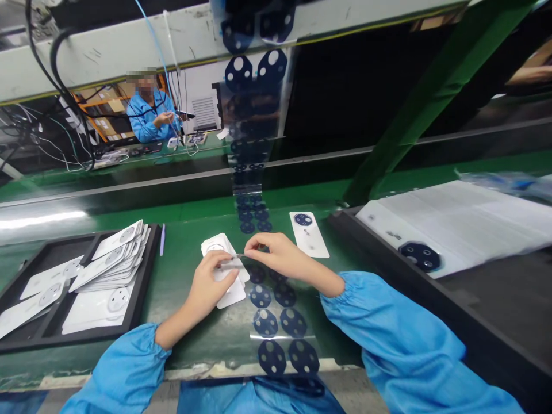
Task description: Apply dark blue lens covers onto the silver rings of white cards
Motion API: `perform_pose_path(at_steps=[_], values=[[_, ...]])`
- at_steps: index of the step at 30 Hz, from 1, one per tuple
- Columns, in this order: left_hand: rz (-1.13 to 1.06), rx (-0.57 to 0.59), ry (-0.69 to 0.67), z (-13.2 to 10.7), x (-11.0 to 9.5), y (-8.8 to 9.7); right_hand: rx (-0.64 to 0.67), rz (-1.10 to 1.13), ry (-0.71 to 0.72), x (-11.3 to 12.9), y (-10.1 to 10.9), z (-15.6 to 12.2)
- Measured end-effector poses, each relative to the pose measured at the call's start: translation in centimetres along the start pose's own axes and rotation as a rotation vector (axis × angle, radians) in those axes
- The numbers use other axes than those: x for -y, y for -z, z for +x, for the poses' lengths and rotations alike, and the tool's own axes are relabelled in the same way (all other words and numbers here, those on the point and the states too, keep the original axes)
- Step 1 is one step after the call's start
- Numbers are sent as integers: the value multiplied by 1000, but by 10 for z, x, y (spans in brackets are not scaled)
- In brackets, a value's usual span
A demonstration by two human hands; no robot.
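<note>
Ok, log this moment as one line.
left hand: over white rectangular panels | right hand: beside left hand, above clear dark-blue-patterned film strip | black divided tray: holds stacked white panels

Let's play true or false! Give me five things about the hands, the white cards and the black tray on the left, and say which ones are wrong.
1. The left hand is at the small pile of white cards. True.
2. The right hand is inside the left tray. False: the right hand is over the green table, close to the left hand.
3. The left tray holds white cards. True.
4. The right sleeve is red. False: the right sleeve is blue.
5. The lone card beyond the right hand has a dark sticker. True.
</note>
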State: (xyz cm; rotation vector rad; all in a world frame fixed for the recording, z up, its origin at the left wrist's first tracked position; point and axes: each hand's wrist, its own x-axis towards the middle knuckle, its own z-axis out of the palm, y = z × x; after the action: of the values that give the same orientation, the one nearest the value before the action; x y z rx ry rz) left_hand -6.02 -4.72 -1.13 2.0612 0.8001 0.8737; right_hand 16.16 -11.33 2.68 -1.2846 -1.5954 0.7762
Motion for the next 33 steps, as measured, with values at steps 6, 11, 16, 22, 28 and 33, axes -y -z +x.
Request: perform_pose_path(at_steps=[6, 11, 16, 22, 28, 33], values=[[343, -176, 69, -8, 6, -7, -68, 224, -165, -12, 1, 7], [590, 24, -37, -25, -3, -18, -87, 389, -294, -18, 1, 6], [641, 240, -220, -44, -11, -7, -92, 447, -390, -11, 9, 3], [786, 350, -599, -70, -8, 5, -25, 438, -486, -11, -7, -1], [710, 260, -732, -78, -2, 5, 110, 436, -636, -14, -24, -10], [636, 273, -721, -73, -3, 10, 167, 395, -711, -11, -32, -17]])
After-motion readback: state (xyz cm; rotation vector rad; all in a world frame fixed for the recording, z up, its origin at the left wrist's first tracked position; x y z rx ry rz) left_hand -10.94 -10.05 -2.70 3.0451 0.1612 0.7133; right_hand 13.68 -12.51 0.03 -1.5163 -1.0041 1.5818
